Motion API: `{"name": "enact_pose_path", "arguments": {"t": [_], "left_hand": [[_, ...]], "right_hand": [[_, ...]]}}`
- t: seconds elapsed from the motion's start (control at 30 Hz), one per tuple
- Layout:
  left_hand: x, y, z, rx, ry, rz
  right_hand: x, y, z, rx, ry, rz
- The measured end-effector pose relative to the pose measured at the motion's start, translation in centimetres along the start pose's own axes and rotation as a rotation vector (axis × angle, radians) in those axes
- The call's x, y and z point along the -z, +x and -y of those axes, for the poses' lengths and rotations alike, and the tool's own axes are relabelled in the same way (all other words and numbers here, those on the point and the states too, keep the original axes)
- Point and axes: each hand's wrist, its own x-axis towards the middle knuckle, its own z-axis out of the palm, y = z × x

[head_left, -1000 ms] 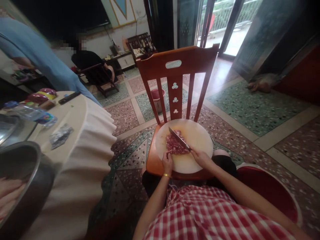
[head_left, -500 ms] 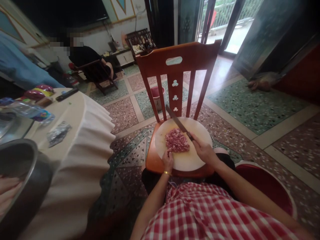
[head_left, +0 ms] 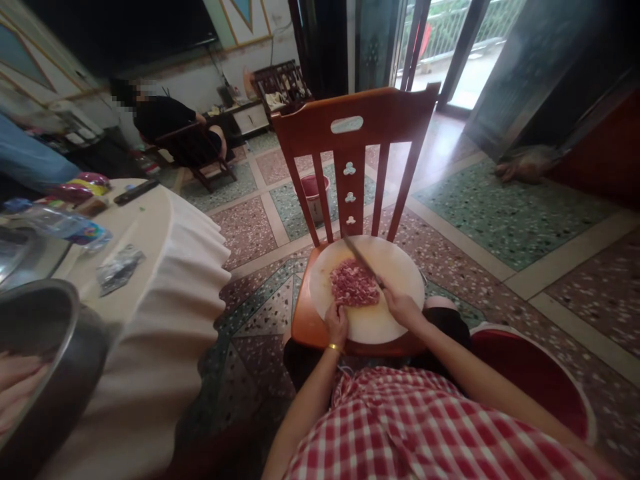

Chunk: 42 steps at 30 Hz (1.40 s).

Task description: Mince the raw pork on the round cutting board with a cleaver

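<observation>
A round white cutting board [head_left: 395,257] lies on the seat of a wooden chair [head_left: 306,320] in front of me. On it is a flat heap of chopped raw meat [head_left: 354,283], red with pale bits. My right hand [head_left: 404,308] grips the handle of a knife [head_left: 361,257], whose long blade slants away to the left over the meat's far right side. My left hand [head_left: 337,323], with a gold band at the wrist, is at the board's near left edge. Its fingers are closed, their tips against the meat's near edge; anything within them is hidden.
At left, a cloth-covered table [head_left: 165,267] carries a metal basin [head_left: 75,347] with pale meat, a plastic bottle [head_left: 65,223] and a black-handled object [head_left: 136,191]. A red tub [head_left: 530,380] stands at right. Beyond the chair are a bucket [head_left: 314,193] and a seated person [head_left: 167,127].
The knife has come down and nearer, its blade now lower over the meat. My left hand stays at the meat's edge. A blue-clothed person at far left has shifted left.
</observation>
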Motion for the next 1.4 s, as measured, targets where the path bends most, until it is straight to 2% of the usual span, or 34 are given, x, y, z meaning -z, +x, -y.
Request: {"name": "enact_pose_path", "arguments": {"t": [0.07, 0.1, 0.27, 0.43, 0.47, 0.6, 0.63, 0.8, 0.97, 1.13, 1.2, 1.3, 1.4], "left_hand": [[0.1, 0.0, 0.0, 0.0, -0.006, 0.007], [0.1, 0.0, 0.0, -0.002, -0.007, 0.015], [0.0, -0.1, 0.1, -0.01, 0.024, 0.008], [0.1, -0.1, 0.1, -0.001, 0.025, 0.023], [0.1, -0.1, 0.1, -0.004, 0.019, 0.029], [0.1, -0.1, 0.0, -0.028, 0.017, 0.012], [0.1, -0.2, 0.0, -0.029, 0.022, 0.006], [0.1, -0.1, 0.1, -0.033, 0.031, 0.032], [0.2, -0.1, -0.1, -0.043, 0.03, 0.035], [0.1, -0.1, 0.0, -0.033, 0.025, 0.028], [0.1, -0.1, 0.1, -0.042, 0.02, 0.034], [0.0, -0.1, 0.1, -0.042, 0.042, 0.026], [-0.1, -0.2, 0.2, -0.041, 0.072, 0.028]], "right_hand": [[-0.3, 0.2, -0.7, -0.035, -0.022, 0.072], [-0.2, 0.3, -0.8, -0.024, -0.022, 0.066], [0.4, 0.3, 0.2, 0.097, -0.056, -0.102], [-0.3, 0.1, -0.2, -0.027, -0.189, 0.098], [-0.1, 0.1, -0.2, -0.021, -0.176, 0.089], [1.0, 0.0, 0.2, 0.065, -0.081, -0.083], [1.0, 0.0, 0.1, 0.055, -0.074, -0.085], [0.0, -0.2, -2.1, -0.057, -0.08, 0.061], [0.5, -0.3, -2.6, 0.028, -0.033, -0.087], [0.3, -1.1, -2.8, -0.127, -0.164, 0.081], [0.8, -1.4, -2.3, -0.082, -0.093, 0.045], [1.5, -1.7, -1.5, 0.055, 0.054, -0.078], [1.0, -1.8, -2.0, 0.022, 0.043, -0.087]]}}
